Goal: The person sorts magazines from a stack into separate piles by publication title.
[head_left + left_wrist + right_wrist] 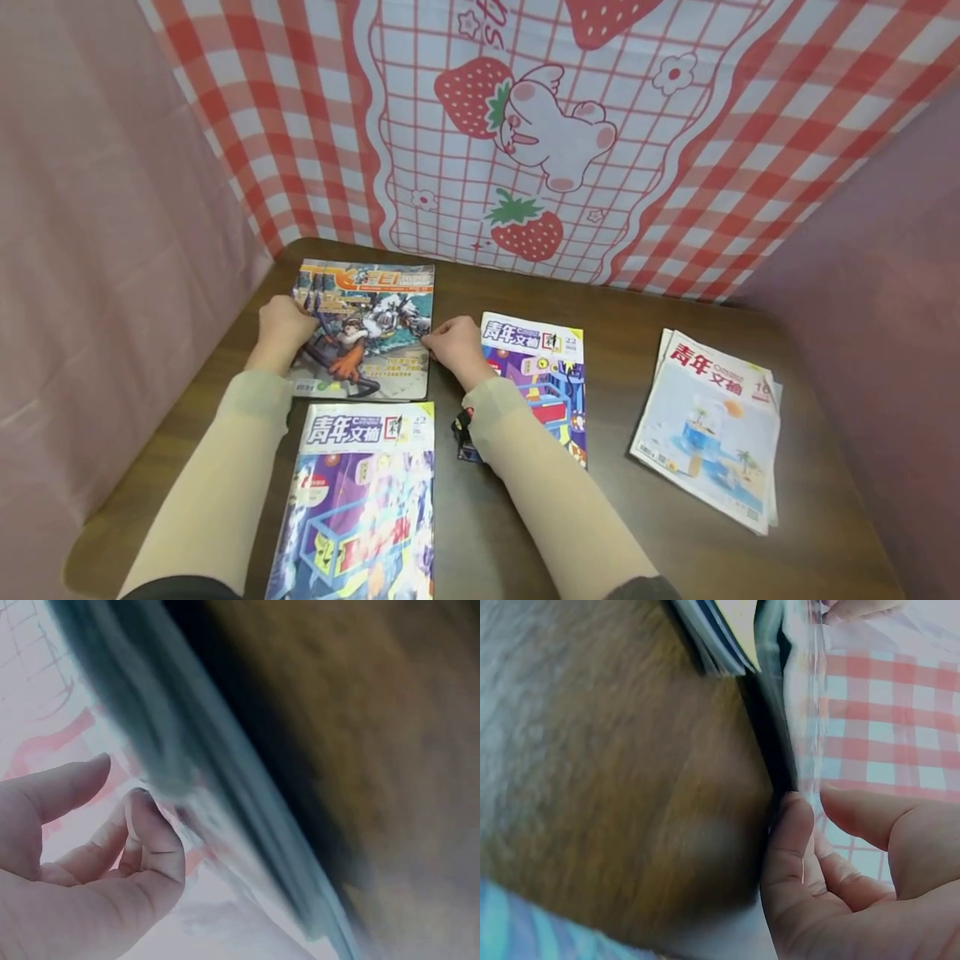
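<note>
A magazine (382,333) with an orange title and a colourful cartoon cover lies at the table's back left. At its left edge, my left hand (285,329) holds on with curled fingers. My right hand (457,346) pinches the opposite edge between thumb and finger. Layered page edges (247,802) run past the fingers in the left wrist view, blurred. In the right wrist view the thumb and fingertip of the right hand (832,877) meet a thin edge. Just in front lies a purple-covered magazine (367,500).
Another purple magazine (536,367) lies right of centre, partly covered by my right forearm, beside a small black object (463,433). A slightly fanned pile of magazines (708,433) with a pale blue cover sits at the right. A checked strawberry cloth (495,150) hangs behind the table (607,333).
</note>
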`<state>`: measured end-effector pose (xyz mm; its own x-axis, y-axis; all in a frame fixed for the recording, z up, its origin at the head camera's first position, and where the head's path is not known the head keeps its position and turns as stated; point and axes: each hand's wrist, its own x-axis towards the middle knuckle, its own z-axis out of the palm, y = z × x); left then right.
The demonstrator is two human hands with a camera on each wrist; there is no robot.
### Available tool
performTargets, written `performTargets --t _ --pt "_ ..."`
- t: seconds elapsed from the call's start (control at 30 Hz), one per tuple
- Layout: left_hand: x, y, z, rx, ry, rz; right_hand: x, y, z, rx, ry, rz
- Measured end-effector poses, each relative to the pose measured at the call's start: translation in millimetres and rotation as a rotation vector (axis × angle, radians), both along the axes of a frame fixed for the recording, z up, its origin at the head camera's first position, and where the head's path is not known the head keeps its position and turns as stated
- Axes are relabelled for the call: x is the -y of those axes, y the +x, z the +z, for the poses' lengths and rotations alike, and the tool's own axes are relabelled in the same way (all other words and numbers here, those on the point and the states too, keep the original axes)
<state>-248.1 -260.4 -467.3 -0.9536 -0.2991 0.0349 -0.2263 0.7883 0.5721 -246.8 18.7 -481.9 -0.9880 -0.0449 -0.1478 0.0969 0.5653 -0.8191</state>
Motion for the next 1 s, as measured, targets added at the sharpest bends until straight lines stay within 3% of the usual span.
performTargets --t 0.3,0.5,0.8,1.0 --pt "-20.6 2.2 14.6 -0.077 0.090 0.008 -6.1 2.8 10.9 -0.043 -0.093 -0.028" --pt "-42.7 5.6 25.7 -0.082 0.195 -0.002 -13.4 7.7 19.9 -0.108 -0.107 -0.040" --pt "-79.1 15.7 39.5 -0.110 0.337 -0.114 -33.7 23.9 39.8 -0.146 -0.183 -0.017" --pt "-105.9 33.8 43.1 -0.104 0.405 -0.183 -48.8 35.9 52.1 -0.175 -0.199 -0.032"
